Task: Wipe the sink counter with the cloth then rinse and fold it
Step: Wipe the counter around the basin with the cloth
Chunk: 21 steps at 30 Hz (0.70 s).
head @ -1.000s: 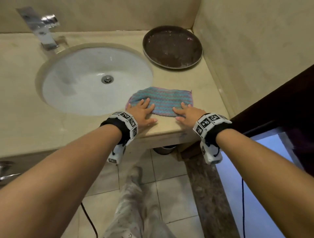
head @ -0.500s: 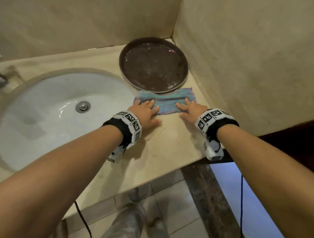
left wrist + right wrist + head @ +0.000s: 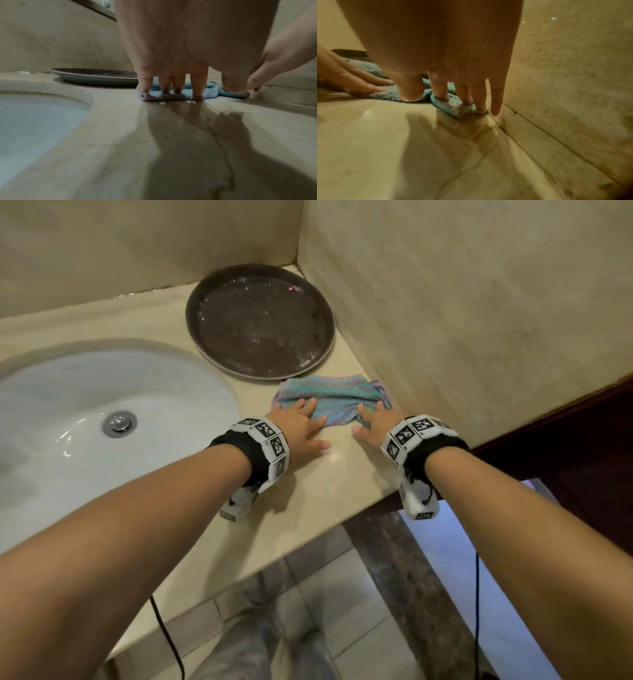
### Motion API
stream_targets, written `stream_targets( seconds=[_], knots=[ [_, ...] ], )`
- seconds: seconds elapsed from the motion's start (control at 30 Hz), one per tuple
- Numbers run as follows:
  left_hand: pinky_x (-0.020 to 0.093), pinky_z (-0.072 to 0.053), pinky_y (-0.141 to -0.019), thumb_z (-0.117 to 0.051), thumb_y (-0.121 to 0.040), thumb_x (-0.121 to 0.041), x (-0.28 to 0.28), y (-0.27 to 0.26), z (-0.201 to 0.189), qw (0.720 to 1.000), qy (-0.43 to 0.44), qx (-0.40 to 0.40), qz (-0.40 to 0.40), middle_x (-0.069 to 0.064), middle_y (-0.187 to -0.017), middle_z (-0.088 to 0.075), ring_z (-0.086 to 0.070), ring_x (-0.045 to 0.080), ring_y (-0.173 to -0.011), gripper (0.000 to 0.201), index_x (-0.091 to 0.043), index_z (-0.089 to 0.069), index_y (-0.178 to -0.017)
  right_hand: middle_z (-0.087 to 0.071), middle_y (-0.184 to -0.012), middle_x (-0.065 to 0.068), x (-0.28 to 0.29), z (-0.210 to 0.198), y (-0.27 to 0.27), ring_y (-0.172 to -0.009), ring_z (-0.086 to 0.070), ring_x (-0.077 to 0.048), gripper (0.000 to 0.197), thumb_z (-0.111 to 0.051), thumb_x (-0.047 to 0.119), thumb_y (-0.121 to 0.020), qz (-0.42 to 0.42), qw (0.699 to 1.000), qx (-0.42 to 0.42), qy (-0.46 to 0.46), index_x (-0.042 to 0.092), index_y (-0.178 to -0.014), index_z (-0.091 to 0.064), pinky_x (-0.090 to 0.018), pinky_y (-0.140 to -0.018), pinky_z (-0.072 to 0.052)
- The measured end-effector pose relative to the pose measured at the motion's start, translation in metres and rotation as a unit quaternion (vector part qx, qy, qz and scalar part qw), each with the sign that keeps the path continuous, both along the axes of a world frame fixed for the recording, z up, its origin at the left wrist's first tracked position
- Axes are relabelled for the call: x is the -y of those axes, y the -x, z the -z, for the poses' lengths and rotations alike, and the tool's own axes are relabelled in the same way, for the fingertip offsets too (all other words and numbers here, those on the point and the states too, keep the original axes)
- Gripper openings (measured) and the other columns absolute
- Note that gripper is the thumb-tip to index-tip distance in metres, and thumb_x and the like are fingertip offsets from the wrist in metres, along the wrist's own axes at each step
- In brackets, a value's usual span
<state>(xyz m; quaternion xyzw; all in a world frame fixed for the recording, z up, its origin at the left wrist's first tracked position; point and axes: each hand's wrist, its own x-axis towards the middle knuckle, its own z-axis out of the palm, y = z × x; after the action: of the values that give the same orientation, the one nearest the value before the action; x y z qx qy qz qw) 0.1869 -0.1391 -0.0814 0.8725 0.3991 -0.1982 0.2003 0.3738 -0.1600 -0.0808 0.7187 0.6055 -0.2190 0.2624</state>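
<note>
A blue-green knitted cloth (image 3: 334, 398) lies bunched on the beige counter (image 3: 325, 481), just in front of a dark round tray and close to the right wall. My left hand (image 3: 305, 422) presses flat on the cloth's left part with straight fingers (image 3: 197, 86). My right hand (image 3: 373, 422) presses its right part, fingers (image 3: 465, 94) straight, the little finger beside the wall. The cloth (image 3: 171, 94) shows under my fingertips in the left wrist view, and the cloth (image 3: 450, 104) is crumpled at the wall in the right wrist view.
A dark brown round tray (image 3: 260, 320) sits in the back corner, touching the cloth's far edge. The white sink basin (image 3: 85, 419) with its metal drain (image 3: 119, 422) lies to the left. The side wall (image 3: 462, 313) bounds the counter on the right. Tiled floor lies below the counter's front edge.
Both hands have pushed the cloth away from the counter's front edge to the back right, up against the tray and wall. The cloth has bunched up from flat.
</note>
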Motion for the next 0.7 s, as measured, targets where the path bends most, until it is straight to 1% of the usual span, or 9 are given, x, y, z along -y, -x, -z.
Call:
stream_targets(
  seconds=[0.13,0.17,0.3,0.43,0.57,0.63,0.7],
  knots=[
    [0.054,-0.005,-0.116,-0.031,-0.092,-0.057,0.021,0.001,0.002,1.000,0.008,-0.007,0.003,0.007,-0.159,0.004,-0.002,0.024,-0.148,0.064,-0.029,-0.018,-0.148,-0.003,-0.157,-0.019,0.023,-0.004,0.002,-0.137,-0.036,-0.036,0.067,-0.029,0.052,-0.096,-0.018,1.000,0.019,0.011,0.023,-0.151,-0.004,-0.042,-0.107,-0.037],
    [0.054,-0.005,-0.117,-0.031,-0.092,-0.057,0.028,0.001,0.003,1.000,0.009,-0.008,-0.002,0.006,-0.159,0.004,-0.001,0.023,-0.148,0.064,-0.029,-0.016,-0.148,-0.003,-0.157,-0.020,0.031,-0.004,0.003,-0.136,-0.036,-0.036,0.068,-0.029,0.052,-0.096,-0.023,0.999,0.022,0.013,0.023,-0.151,-0.004,-0.042,-0.106,-0.037],
    [0.054,-0.005,-0.116,-0.032,-0.092,-0.058,0.061,0.005,0.005,1.000,0.012,-0.011,-0.023,0.005,-0.159,0.007,0.001,0.022,-0.148,0.066,-0.030,-0.014,-0.148,-0.005,-0.157,-0.022,0.061,-0.003,0.008,-0.140,-0.029,-0.037,0.069,-0.030,0.053,-0.095,-0.039,0.999,0.021,0.015,0.021,-0.151,-0.004,-0.044,-0.110,-0.031],
    [0.054,-0.006,-0.116,-0.032,-0.091,-0.059,0.098,0.009,0.009,0.999,0.007,-0.019,-0.037,0.003,-0.159,0.008,0.001,0.022,-0.148,0.067,-0.031,-0.012,-0.148,-0.003,-0.157,-0.022,0.091,-0.006,0.012,-0.139,-0.031,-0.037,0.070,-0.034,0.050,-0.096,-0.049,0.999,0.010,0.019,0.021,-0.151,-0.004,-0.043,-0.109,-0.035],
    [0.054,-0.007,-0.116,-0.031,-0.092,-0.058,0.132,0.015,0.009,0.998,0.017,-0.023,-0.061,0.001,-0.159,0.010,0.003,0.021,-0.148,0.065,-0.032,-0.011,-0.149,-0.004,-0.156,-0.025,0.120,-0.011,0.018,-0.134,-0.040,-0.037,0.068,-0.033,0.047,-0.097,-0.086,0.996,0.003,0.022,0.018,-0.152,-0.004,-0.040,-0.102,-0.042],
    [0.055,-0.008,-0.116,-0.030,-0.092,-0.059,0.149,0.018,0.008,0.997,0.018,-0.024,-0.068,0.001,-0.159,0.010,0.003,0.021,-0.148,0.065,-0.032,-0.011,-0.148,-0.005,-0.156,-0.025,0.134,-0.012,0.021,-0.134,-0.039,-0.036,0.067,-0.032,0.047,-0.098,-0.103,0.994,0.005,0.020,0.018,-0.151,-0.004,-0.040,-0.102,-0.041],
    [0.055,-0.008,-0.115,-0.030,-0.092,-0.058,0.163,0.019,0.007,0.997,0.019,-0.025,-0.075,0.001,-0.159,0.010,0.003,0.021,-0.148,0.065,-0.032,-0.012,-0.148,-0.003,-0.156,-0.025,0.146,-0.012,0.022,-0.137,-0.036,-0.037,0.066,-0.032,0.047,-0.098,-0.107,0.994,0.001,0.025,0.019,-0.151,-0.005,-0.042,-0.105,-0.038]
  ],
)
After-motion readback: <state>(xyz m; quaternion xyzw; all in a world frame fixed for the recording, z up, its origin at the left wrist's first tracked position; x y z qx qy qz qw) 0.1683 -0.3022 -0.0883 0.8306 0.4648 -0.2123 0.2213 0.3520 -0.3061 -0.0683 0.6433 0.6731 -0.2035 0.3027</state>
